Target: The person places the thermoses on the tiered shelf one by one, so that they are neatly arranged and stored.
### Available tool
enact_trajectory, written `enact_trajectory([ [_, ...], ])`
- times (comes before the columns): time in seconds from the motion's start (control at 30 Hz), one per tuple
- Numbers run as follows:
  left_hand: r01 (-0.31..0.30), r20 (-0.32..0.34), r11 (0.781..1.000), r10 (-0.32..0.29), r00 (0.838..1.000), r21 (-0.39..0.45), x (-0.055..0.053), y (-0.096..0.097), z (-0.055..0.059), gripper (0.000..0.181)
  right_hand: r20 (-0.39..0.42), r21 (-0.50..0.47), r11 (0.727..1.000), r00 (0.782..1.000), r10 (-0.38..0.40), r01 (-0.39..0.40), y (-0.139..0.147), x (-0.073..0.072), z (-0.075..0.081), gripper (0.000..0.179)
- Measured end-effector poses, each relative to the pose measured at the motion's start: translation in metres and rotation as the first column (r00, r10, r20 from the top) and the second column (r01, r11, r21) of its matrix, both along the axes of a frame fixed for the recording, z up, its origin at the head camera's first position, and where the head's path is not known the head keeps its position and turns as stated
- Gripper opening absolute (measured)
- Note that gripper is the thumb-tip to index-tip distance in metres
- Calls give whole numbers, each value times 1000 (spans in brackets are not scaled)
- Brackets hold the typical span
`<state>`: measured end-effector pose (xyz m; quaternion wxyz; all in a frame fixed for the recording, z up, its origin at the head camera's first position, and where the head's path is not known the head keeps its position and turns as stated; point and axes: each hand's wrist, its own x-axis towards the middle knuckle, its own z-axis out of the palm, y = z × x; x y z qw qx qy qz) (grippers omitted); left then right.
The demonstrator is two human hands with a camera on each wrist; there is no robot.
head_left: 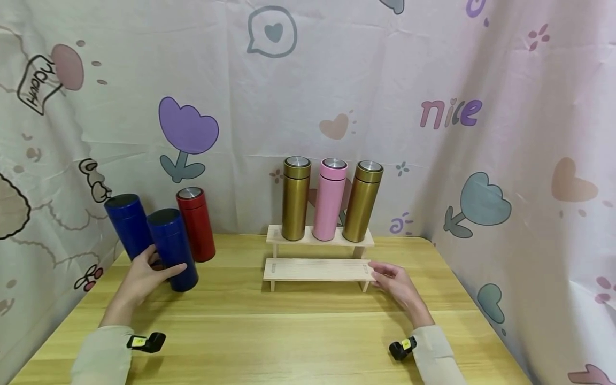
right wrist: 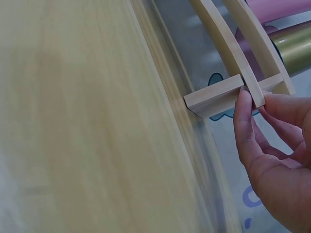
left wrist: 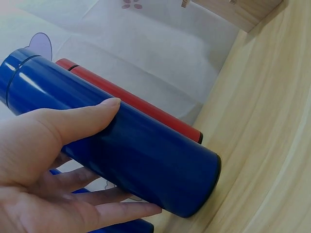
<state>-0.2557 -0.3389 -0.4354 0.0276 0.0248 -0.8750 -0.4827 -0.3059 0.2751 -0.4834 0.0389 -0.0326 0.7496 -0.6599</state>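
Observation:
My left hand point(head_left: 139, 278) grips a blue thermos bottle point(head_left: 173, 248) at the left of the table, thumb across its near side and fingers around behind. In the left wrist view that blue bottle point(left wrist: 141, 145) overlaps a red thermos bottle point(left wrist: 131, 97). My right hand point(head_left: 399, 286) pinches the right end of the lower board of a two-step wooden stand point(head_left: 313, 270). The right wrist view shows the thumb and fingers on either side of that board point(right wrist: 238, 63). A second blue bottle point(head_left: 127, 224) stands behind the gripped one, partly hidden.
Two gold bottles point(head_left: 294, 203) with a pink bottle point(head_left: 329, 206) between them stand on the stand's upper step. The red bottle point(head_left: 197, 230) stands at the back left. Printed cloth point(head_left: 231, 117) hangs behind the wooden table point(head_left: 269, 342) and along both sides.

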Motion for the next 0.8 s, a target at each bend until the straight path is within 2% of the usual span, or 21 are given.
enact_trajectory([
  [0.33, 13, 12, 1000, -13, 1000, 3, 0, 5, 7, 116, 10, 8, 1000, 1000, -4, 4, 0, 1, 3, 44],
  [0.67, 55, -56, 997, -52, 997, 55, 0, 20, 17, 107, 7, 19, 1000, 1000, -11, 11, 2, 1, 4, 43],
  [0.8, 68, -50, 995, -65, 997, 77, 1, 25, 23, 106, -6, 15, 1000, 1000, 3, -3, 1, 0, 1, 43],
])
